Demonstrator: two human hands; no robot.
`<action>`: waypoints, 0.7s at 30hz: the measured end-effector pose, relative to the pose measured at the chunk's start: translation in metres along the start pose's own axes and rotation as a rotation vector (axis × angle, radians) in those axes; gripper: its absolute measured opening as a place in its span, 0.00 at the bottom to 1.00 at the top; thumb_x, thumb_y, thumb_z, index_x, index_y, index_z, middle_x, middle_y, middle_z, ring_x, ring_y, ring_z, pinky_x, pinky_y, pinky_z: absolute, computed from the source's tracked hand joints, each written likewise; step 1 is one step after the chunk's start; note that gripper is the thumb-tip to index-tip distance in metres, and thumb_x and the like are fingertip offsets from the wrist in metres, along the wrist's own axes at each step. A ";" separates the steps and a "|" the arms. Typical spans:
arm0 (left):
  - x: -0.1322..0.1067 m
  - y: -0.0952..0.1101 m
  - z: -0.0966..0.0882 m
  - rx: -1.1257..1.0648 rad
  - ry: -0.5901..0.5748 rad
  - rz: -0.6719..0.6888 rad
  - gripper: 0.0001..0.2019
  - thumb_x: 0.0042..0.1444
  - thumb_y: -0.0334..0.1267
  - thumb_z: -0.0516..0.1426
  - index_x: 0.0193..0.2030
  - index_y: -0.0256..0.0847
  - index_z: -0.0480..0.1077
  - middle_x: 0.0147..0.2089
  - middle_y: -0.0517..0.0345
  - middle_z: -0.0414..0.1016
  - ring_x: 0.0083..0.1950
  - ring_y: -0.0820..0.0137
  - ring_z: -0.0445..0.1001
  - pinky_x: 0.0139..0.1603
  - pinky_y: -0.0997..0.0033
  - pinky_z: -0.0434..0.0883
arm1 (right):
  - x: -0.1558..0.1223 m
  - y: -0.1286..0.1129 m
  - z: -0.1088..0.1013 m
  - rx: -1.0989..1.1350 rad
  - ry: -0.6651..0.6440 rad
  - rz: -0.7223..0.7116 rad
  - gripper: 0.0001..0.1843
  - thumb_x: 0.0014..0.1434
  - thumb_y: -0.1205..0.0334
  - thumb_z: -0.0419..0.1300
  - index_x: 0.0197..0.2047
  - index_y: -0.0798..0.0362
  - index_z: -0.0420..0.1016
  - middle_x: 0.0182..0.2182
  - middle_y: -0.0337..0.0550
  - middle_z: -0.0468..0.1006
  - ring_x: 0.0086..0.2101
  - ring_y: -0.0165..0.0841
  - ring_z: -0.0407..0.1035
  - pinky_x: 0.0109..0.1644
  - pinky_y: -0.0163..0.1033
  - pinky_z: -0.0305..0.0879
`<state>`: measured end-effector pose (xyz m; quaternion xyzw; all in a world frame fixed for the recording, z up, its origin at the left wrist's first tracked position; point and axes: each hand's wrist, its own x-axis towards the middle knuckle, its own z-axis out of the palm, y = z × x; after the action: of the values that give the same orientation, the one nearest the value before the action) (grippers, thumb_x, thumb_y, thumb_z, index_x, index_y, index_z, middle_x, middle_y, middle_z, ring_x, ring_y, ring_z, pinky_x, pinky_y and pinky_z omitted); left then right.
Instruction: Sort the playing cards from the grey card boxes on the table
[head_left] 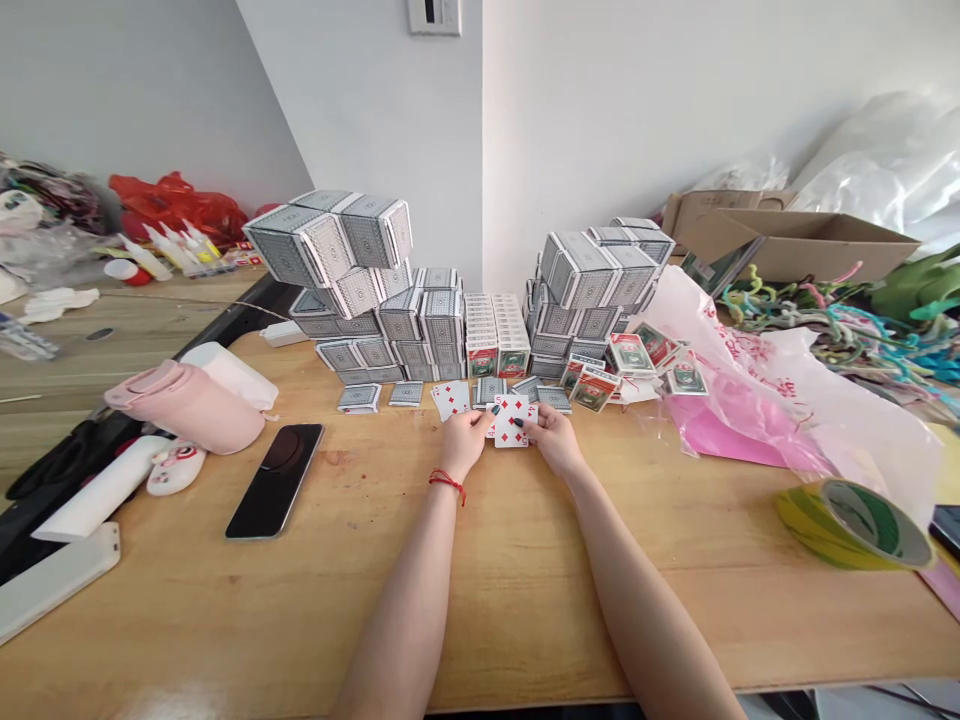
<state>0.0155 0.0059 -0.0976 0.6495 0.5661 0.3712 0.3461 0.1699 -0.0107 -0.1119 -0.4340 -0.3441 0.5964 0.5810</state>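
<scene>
Both hands are closed on playing cards (512, 430) above the middle of the table, a five of diamonds in front and a four's corner showing behind it. My left hand (466, 440) pinches the left edge, and a red string bracelet circles that wrist. On the opposite edge my right hand (551, 435) grips with thumb and fingers. Just beyond, a face-up diamond card (451, 400) lies beside the left fingers. Small face-down card piles (406, 393) lie in a row behind the hands. How many cards I hold cannot be made out.
Tall stacks of card packs (431, 320) stand at the back, with a second stack (592, 270) to the right. Boxed decks (630, 352) lie near pink plastic wrapping (720, 425). A phone (276, 482), pink bottle (191, 405) and yellow tape roll (851, 525) sit around.
</scene>
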 end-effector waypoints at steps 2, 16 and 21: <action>0.000 -0.001 0.000 0.001 -0.001 0.007 0.23 0.51 0.51 0.49 0.13 0.38 0.52 0.12 0.65 0.51 0.19 0.78 0.52 0.22 0.75 0.48 | 0.000 0.000 0.000 -0.007 -0.002 -0.005 0.17 0.38 0.62 0.67 0.33 0.53 0.71 0.26 0.39 0.79 0.27 0.33 0.73 0.30 0.36 0.68; 0.000 -0.001 0.001 -0.011 -0.003 0.033 0.23 0.50 0.50 0.50 0.15 0.39 0.46 0.17 0.65 0.43 0.21 0.78 0.46 0.22 0.74 0.45 | 0.003 0.005 -0.005 -0.076 -0.024 -0.023 0.18 0.38 0.60 0.67 0.34 0.53 0.69 0.28 0.40 0.79 0.28 0.34 0.73 0.32 0.37 0.69; 0.000 -0.002 0.001 -0.009 -0.001 0.055 0.22 0.51 0.50 0.50 0.15 0.38 0.47 0.17 0.65 0.44 0.21 0.78 0.46 0.22 0.74 0.46 | 0.003 0.006 -0.005 -0.089 -0.025 -0.031 0.19 0.39 0.59 0.66 0.36 0.52 0.69 0.31 0.41 0.79 0.30 0.36 0.73 0.33 0.38 0.68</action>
<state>0.0157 0.0061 -0.1001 0.6635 0.5460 0.3831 0.3389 0.1726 -0.0085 -0.1197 -0.4464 -0.3844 0.5767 0.5660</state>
